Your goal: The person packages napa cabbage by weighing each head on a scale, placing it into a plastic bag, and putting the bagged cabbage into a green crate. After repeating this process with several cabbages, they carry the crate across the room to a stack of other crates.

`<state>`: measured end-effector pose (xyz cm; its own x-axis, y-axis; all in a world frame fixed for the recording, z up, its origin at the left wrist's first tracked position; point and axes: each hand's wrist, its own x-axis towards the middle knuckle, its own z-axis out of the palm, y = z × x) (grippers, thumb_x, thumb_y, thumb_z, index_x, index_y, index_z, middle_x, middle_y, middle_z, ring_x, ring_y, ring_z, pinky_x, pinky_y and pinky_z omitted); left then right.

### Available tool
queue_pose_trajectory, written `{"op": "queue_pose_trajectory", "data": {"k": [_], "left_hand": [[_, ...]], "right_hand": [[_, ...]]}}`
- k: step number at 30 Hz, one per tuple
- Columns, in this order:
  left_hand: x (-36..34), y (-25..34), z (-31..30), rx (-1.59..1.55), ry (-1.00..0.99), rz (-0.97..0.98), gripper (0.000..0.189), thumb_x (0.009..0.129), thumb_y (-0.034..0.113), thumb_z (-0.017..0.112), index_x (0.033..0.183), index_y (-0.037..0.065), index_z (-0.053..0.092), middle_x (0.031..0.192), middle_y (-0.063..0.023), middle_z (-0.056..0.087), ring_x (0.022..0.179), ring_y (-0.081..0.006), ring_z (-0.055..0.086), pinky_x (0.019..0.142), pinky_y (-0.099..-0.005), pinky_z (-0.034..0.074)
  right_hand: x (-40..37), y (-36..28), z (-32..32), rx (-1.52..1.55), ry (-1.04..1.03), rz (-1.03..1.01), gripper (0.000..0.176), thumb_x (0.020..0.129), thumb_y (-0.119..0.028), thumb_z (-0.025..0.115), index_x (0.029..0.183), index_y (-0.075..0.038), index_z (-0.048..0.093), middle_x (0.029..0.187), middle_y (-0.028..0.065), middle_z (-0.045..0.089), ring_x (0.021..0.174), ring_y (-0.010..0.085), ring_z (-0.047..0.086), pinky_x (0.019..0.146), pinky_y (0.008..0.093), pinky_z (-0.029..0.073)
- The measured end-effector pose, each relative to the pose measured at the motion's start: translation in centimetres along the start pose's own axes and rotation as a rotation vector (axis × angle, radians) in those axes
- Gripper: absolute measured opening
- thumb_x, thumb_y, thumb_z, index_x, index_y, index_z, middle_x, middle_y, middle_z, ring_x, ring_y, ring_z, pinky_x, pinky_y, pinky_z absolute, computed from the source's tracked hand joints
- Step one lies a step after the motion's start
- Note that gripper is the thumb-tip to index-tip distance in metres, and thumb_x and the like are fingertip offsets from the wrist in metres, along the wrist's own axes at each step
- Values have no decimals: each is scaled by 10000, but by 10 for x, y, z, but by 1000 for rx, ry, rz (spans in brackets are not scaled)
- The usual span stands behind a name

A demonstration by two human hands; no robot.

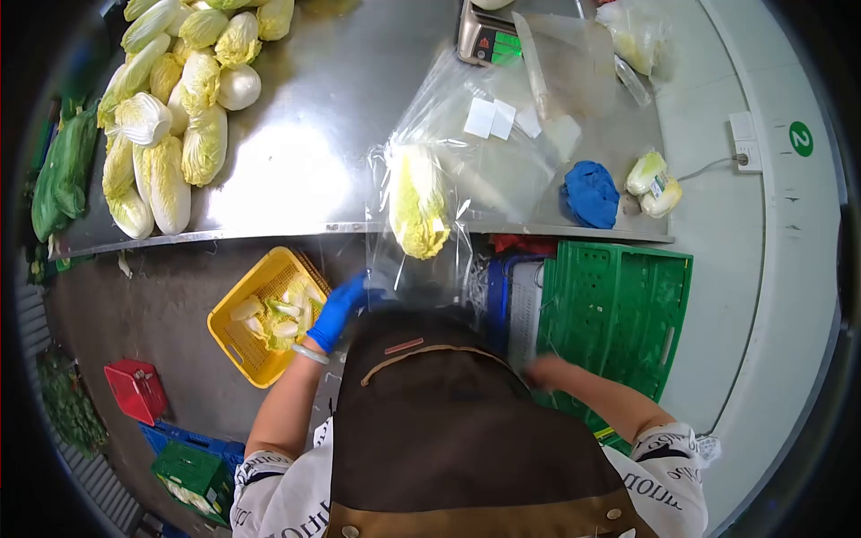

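Note:
A pale yellow-green napa cabbage (417, 202) lies inside a clear plastic bag (381, 242), overhanging the table's near edge. My left hand (339, 309), in a blue glove, is at the bag's near left corner with its fingers closed on the plastic. Low on the right, beside the green crate (619, 314), is my right hand (543, 369), which looks bare. Motion smears its fingers, so what it holds, if anything, does not show. More clear bags (502, 166) lie flat on the table, with white labels (480, 117) on them.
Napa cabbages (204, 143) are piled at the table's (305, 54) left. A scale (489, 40) stands at the back; a blue bundle (592, 195) and wrapped cabbages (655, 184) lie right. A yellow basket (256, 363) of leaf pieces and a red bin (134, 390) are below.

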<state>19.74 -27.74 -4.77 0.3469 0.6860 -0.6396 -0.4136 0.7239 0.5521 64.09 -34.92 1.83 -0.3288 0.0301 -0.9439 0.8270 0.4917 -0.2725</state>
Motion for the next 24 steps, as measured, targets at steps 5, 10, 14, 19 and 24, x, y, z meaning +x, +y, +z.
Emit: {"op": "queue_pose_trajectory", "data": {"k": [5, 10, 14, 19, 24], "left_hand": [[3, 14, 21, 1563, 380, 884, 576, 807, 88, 623, 1359, 104, 456, 1365, -138, 484, 1262, -336, 443, 1044, -431, 346], [10, 34, 32, 1795, -118, 1006, 473, 791, 79, 637, 1257, 109, 558, 1313, -77, 543, 1219, -292, 497, 1022, -428, 377], [9, 76, 29, 1131, -174, 606, 251, 912, 143, 553, 1128, 58, 648, 1106, -92, 664, 1056, -234, 612, 930, -371, 454], [33, 119, 52, 566, -55, -24, 334, 983, 252, 465, 1003, 0, 683, 895, -77, 682, 811, -134, 618, 709, -268, 483], [99, 44, 15, 162, 84, -96, 251, 949, 178, 513, 1087, -6, 615, 986, -83, 667, 851, -172, 645, 778, -306, 522]], "right_hand": [[3, -34, -168, -383, 1351, -99, 458, 786, -117, 548, 1238, -45, 520, 1358, 125, 456, 1272, 308, 413, 1047, 427, 363], [38, -16, -201, -597, 1245, -589, 329, 799, -134, 594, 1124, -101, 642, 1325, 52, 526, 1309, 232, 413, 1090, 394, 342], [30, -4, -196, 592, 1162, -668, 174, 892, -141, 584, 1015, -45, 662, 1017, 65, 686, 1106, 229, 603, 946, 365, 485], [48, 0, -212, 1774, 788, -318, 361, 970, -231, 487, 743, 16, 620, 761, 145, 673, 669, 196, 674, 596, 290, 534], [98, -27, -213, 1544, 1023, 47, 292, 902, -227, 580, 762, 29, 596, 578, 106, 611, 408, 162, 568, 395, 289, 448]]}}
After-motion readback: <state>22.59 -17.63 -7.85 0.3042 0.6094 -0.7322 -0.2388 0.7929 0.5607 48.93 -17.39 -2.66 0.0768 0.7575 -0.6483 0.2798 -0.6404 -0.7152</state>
